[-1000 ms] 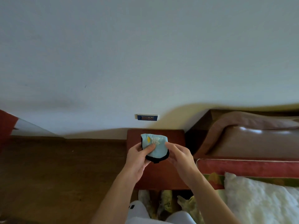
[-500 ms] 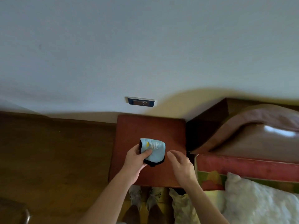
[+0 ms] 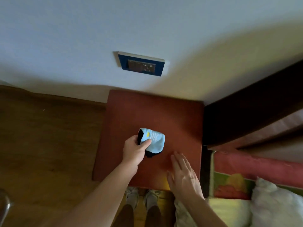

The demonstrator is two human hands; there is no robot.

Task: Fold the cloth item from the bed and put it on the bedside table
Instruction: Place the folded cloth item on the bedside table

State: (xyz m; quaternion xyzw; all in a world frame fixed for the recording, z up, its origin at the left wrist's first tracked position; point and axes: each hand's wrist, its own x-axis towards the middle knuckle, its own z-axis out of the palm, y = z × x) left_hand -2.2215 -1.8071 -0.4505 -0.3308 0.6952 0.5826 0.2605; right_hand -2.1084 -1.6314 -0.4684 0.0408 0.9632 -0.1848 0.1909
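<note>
The left hand (image 3: 136, 151) covers the folded cloth's (image 3: 155, 141) seven o'clock corner, so contact with the bedside table (image 3: 172, 115) cannot be told. The blurred bed (image 3: 262, 185) runs off at three o'clock. A shiny object (image 3: 5, 205) is clipped at eight o'clock.

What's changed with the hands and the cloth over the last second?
The right hand let go of the cloth and drew back, open, toward the table's near edge. The left hand carried the cloth down toward the table, though whether it touches the top is unclear. The view also tipped down. The left hand's grip on the cloth and its fold stayed the same.
</note>
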